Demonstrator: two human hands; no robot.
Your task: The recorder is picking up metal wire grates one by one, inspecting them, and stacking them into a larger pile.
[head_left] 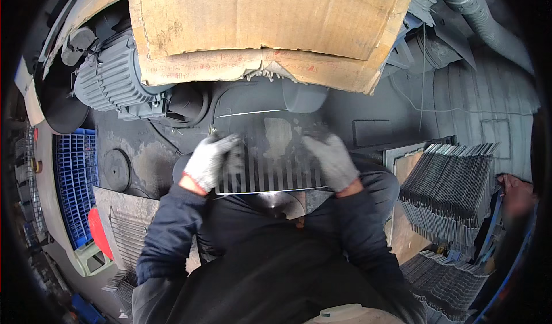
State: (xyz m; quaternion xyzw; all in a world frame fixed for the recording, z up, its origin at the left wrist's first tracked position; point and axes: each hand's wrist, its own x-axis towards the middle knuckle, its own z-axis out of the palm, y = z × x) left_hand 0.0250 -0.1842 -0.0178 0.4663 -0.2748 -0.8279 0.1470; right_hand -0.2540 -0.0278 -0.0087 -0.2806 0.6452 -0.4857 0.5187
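Observation:
A flat dark metal grate with a row of parallel bars lies level in front of me, over my lap. My left hand, in a whitish knitted glove with dark fingertips, is closed on its left edge. On the opposite edge my right hand, gloved the same way, is closed too; its fingers are partly smeared by motion. The grate's far side blends into the dark surface behind it.
Brown cardboard hangs ahead, beside a grey electric motor. Stacked metal grates stand at right, near another person's hand. A blue plastic crate and a leaning wire rack are at left.

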